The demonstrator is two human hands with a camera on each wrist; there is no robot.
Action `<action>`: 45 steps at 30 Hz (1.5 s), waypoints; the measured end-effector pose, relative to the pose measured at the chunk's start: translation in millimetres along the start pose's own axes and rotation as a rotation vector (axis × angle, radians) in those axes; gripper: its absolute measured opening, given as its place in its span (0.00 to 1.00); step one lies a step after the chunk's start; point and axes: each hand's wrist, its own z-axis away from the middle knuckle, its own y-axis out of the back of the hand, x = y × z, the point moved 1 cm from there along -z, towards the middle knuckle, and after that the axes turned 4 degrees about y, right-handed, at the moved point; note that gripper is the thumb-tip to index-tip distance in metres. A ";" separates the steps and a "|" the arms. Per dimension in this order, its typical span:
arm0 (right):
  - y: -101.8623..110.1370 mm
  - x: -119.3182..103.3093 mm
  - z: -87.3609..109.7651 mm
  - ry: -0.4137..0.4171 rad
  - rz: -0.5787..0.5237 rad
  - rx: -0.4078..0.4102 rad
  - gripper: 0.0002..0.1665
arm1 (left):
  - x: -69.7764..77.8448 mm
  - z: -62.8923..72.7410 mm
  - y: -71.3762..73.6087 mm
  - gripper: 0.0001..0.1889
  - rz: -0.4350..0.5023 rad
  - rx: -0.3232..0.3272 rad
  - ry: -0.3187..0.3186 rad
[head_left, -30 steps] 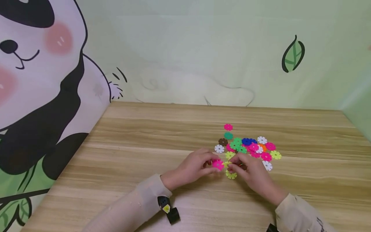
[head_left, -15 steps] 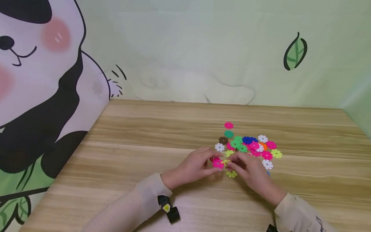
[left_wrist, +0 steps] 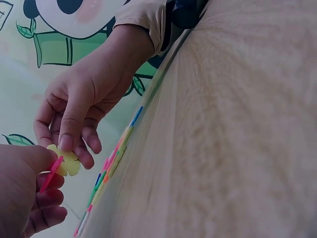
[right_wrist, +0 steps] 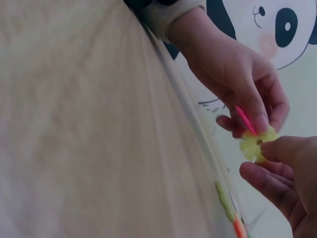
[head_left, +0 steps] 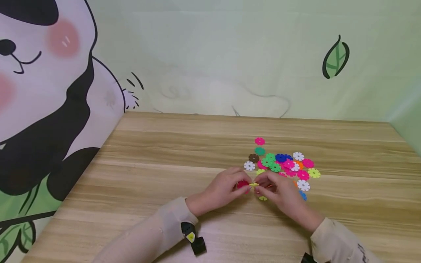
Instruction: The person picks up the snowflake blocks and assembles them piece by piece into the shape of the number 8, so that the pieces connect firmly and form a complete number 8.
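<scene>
My left hand (head_left: 223, 188) pinches a pink notched plastic disc (left_wrist: 51, 176), seen almost edge-on in both wrist views. Facing it, my right hand (head_left: 284, 193) holds a yellow notched disc (right_wrist: 252, 146) between thumb and fingers. The two discs meet at an angle, edge against edge; how deep the notches sit in each other is hidden by the fingers. In the head view the yellow disc shows as a thin strip between the fingertips. Another yellow disc (head_left: 262, 198) lies on the table just below the hands, partly covered.
Beyond the right hand lies a loose spread of flat discs, among them green (head_left: 275, 167), dark blue (head_left: 281, 157), white (head_left: 303, 185) and brown (head_left: 253, 157) ones. A blue disc (head_left: 303, 195) peeks out beside the right hand. The wooden table (head_left: 164, 142) ends at a painted wall.
The hands have drawn together, the left shifting slightly right. The pink disc has turned from face-up to more tilted and shaded, and the yellow disc now sits between both hands' fingertips.
</scene>
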 end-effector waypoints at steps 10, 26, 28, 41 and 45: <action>19.3 10.6 -0.3 -0.015 0.234 0.011 0.11 | -1.0 0.9 -0.8 0.04 -0.067 0.006 0.003; 27.4 22.4 -1.8 -0.173 0.361 -0.121 0.16 | -2.6 2.0 0.8 0.06 -0.022 0.032 0.046; 26.5 23.3 -1.6 -0.178 0.366 -0.128 0.16 | -3.3 2.1 0.0 0.08 -0.008 0.035 0.058; 24.5 24.6 -0.8 -0.202 0.308 -0.146 0.17 | -5.4 4.1 -0.8 0.08 -0.025 0.030 0.068; 25.0 24.7 -0.8 -0.193 0.307 -0.155 0.16 | -5.5 4.2 -1.0 0.08 -0.023 0.024 0.076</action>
